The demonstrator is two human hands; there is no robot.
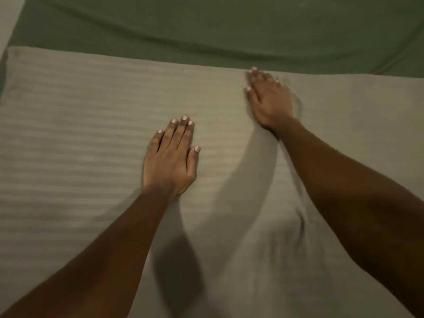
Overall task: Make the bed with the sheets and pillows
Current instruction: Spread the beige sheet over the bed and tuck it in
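While both palms are flat, I'd sweep outward from the middle with even pressure, so creases run off toward the bed's sides instead of bunching. Left hand (171,161) lies open, fingers straight, pressing the striped fabric (80,125) mid-bed. Right hand (268,99) is blurred but looks flat too, gripping nothing, near the fabric's far edge beside 1 pucker. The fabric is pale grey-beige and faintly striped, and overlies a green sheet (229,26).

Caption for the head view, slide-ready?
Bed-making: left hand and right hand flat on striped beige bedding, green sheet beyond.
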